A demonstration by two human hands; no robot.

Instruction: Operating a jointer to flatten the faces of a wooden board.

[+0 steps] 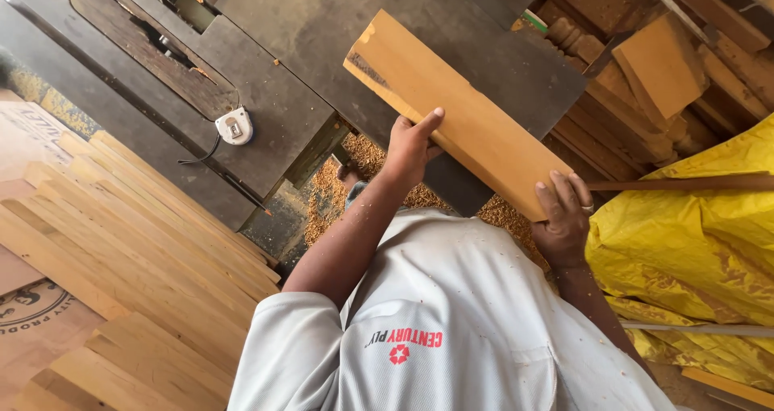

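- Pale orange-yellow flat wooden board (463, 108), held up in both hands, slanting from upper left down to lower right, over the edge of the dark metal machine table (322, 48). Far end has a chipped corner w/ a dark patch.
- Machine table: big dark grey top, oval insert plate w/ slot at upper left, dusty.
- Stack of pale wooden planks (137, 225) on the left, laid side by side, well apart from the board.
- Yellow plastic sheet (693, 233) on the right, crumpled, sawdust on it; just beside the right hand.
- Pile of brown offcuts & turned wood pieces (645, 80) upper right, behind the board's near end.
- White shirt (451, 322) fills bottom centre; both bare forearms run up from it.
- Sawdust heap (339, 177) on the floor below the table edge, betw. the two arms.
- Left hand (409, 149): clamped on the board's lower long edge, approx. mid-length. Thumb lies on the top face, pointing up along it; the other fingers go under the board, hidden.
- Right hand (564, 217): clamped on the board's near end corner. Fingers (556, 197) wrap up over the end onto the top face, close together; palm is below the end. Thin brown stick (685, 183) runs off to the right next to this hand; can't tell if it's touching.
- Small white switch box (235, 126) w/ black cable, at the table's edge, well apart from both hands.
- Pale ring (588, 208) on a right-hand finger.
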